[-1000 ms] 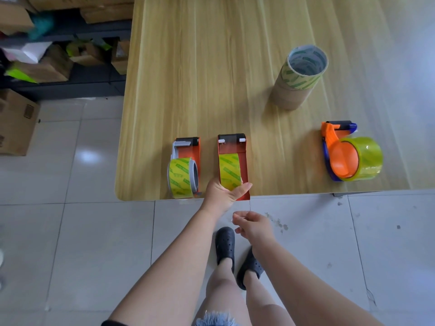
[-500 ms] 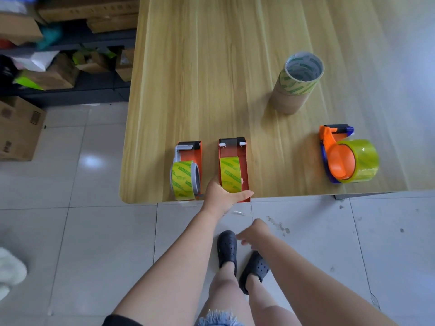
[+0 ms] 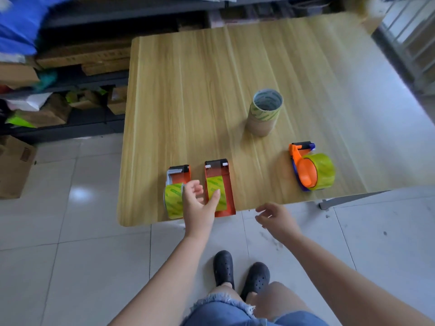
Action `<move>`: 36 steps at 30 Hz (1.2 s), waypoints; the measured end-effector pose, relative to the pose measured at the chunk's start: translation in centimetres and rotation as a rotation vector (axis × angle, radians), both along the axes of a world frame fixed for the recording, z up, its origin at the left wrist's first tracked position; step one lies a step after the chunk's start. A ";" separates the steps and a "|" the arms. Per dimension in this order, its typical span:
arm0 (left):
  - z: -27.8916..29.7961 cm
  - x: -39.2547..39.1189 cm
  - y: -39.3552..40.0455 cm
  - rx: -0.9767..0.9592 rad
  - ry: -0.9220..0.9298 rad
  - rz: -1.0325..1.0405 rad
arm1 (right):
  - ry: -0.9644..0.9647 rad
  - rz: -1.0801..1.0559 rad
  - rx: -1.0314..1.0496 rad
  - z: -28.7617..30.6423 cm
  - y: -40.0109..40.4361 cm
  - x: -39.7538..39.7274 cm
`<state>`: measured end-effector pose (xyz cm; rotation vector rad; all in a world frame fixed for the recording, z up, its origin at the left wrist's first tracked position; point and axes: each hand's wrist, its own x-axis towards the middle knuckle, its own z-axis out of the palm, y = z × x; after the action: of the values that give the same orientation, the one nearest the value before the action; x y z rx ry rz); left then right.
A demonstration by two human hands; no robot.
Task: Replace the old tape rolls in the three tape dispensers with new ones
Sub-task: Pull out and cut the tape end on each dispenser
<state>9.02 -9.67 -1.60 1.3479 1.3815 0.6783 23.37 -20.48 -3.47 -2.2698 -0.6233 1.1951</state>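
Standing at the near edge of a wooden table (image 3: 211, 90), a person reaches forward with both bare hands. Their left hand (image 3: 200, 203) hovers with fingers loosely spread between two red dispensers — the left dispenser (image 3: 179, 177), whose yellow-green tape roll (image 3: 173, 201) stands on edge, and the middle dispenser (image 3: 217, 170), lying flat with its own tape roll (image 3: 215, 184) partly hidden by the thumb. Whether the hand touches either one I cannot tell. Their right hand (image 3: 275, 217) hangs over the floor just off the table edge, fingers relaxed and holding nothing. Farther right — well apart — lies an orange dispenser (image 3: 303, 161) carrying a clear yellowish roll (image 3: 322, 170). A stack of rolls (image 3: 264, 114) stands upright behind it, mid-table.
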 end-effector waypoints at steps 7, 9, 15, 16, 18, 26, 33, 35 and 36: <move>3.4 5.0 0.6 0.175 -0.047 -0.208 | -0.293 -0.037 0.204 3.9 -0.1 5.6; 3.8 7.6 0.2 0.174 -0.070 -0.318 | -0.341 -0.024 0.238 4.5 -0.3 7.9; 2.4 16.2 -2.7 -0.132 0.001 -0.481 | -0.425 0.081 0.211 4.5 -0.9 16.1; 2.1 17.6 -3.4 -0.196 0.023 -0.468 | -0.421 0.096 0.206 4.3 -1.0 17.5; 1.6 20.0 -4.7 -0.313 0.054 -0.424 | -0.399 0.117 0.182 3.9 -0.9 19.9; -0.5 25.4 -7.0 -0.516 0.153 -0.254 | 0.228 0.077 -0.094 2.0 0.9 23.1; -1.4 24.6 -6.2 -0.498 0.070 -0.152 | 0.371 -0.003 -0.060 1.9 1.4 22.3; -1.6 23.9 -6.4 -0.456 0.056 -0.146 | 0.384 -0.019 -0.009 2.1 1.5 21.8; -1.7 23.5 -6.4 -0.432 0.051 -0.143 | 0.366 -0.033 0.035 2.2 1.6 21.7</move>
<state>32.54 -16.08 -3.26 1.1071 1.3617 0.2312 45.02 -18.90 -1.22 -1.9529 -0.4583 1.5203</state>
